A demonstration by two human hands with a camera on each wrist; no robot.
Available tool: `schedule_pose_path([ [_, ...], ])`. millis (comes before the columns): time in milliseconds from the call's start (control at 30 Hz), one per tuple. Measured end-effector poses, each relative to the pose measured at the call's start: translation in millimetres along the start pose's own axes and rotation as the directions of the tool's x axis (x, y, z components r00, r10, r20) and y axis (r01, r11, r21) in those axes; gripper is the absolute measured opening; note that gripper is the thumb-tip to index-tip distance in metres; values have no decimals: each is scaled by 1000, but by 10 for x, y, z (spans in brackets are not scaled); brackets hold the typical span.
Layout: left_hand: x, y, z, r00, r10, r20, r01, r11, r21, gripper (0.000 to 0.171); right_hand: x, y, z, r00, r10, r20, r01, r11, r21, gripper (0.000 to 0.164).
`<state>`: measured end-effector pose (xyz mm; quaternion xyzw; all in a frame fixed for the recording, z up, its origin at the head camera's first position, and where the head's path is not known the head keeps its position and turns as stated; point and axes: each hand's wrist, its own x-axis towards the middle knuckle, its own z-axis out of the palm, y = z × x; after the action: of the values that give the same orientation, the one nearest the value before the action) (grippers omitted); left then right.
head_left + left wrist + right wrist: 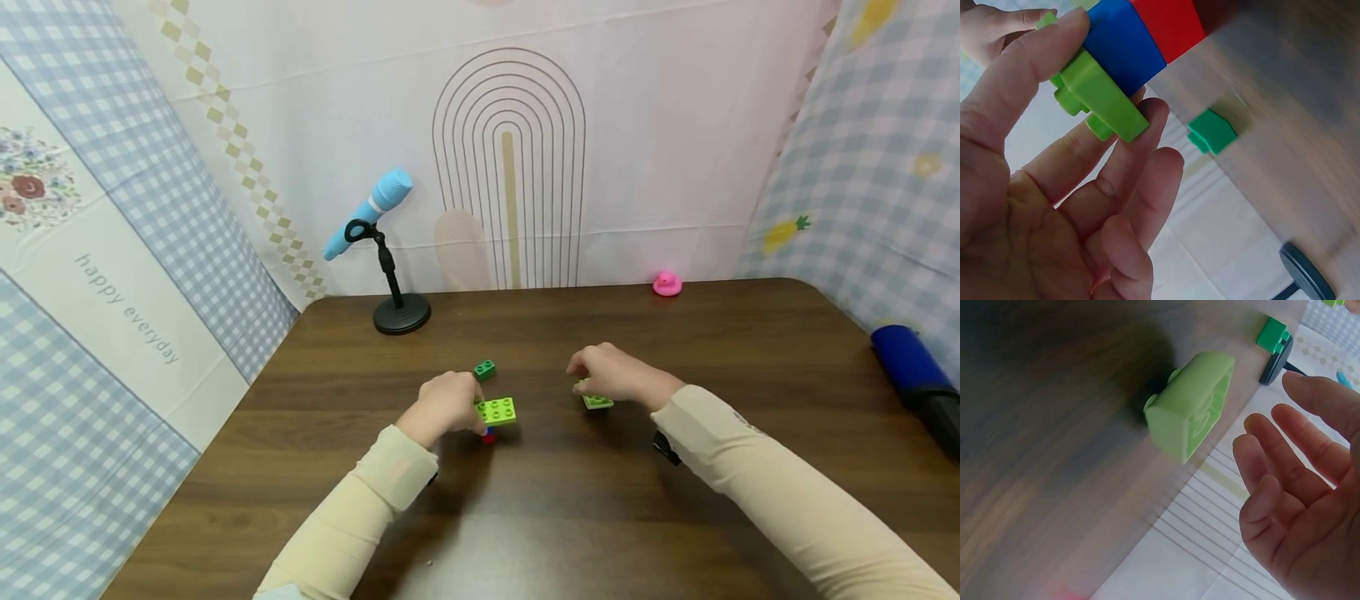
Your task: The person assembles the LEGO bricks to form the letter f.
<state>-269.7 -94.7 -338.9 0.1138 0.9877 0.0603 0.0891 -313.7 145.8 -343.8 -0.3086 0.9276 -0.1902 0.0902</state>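
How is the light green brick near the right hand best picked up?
I'd pinch the light green brick by its opposite outer walls, the right hand coming from above: it lies upside down, studs toward the table, hollow side up, so the smooth walls likely suit thumb and finger best.

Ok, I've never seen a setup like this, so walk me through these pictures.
There's no robot here: the hands belong to a person. The wide picture comes from a camera worn on the head, looking forward and down; the two close-ups come from cameras on the wrists. The left hand holds a lime-green brick, with a blue brick and a red brick beneath it. The right hand holds nothing; its fingers are by a pale green brick lying hollow side up. Also on the brown table are a small dark green brick, a pink duck and a black stand holding a blue microphone.
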Motion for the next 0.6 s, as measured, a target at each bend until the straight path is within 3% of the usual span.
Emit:
schedule_pose_path([
  [367,-49,-95,16,1000,-11,-6,11,998,-61,25,247,-262,113,999,33,21,-32,998,-46,23],
  [600,-58,-101,3,1000,-4,-19,3,998,-67,24,482,-467,197,996,81,-30,-84,992,-96,20],
])
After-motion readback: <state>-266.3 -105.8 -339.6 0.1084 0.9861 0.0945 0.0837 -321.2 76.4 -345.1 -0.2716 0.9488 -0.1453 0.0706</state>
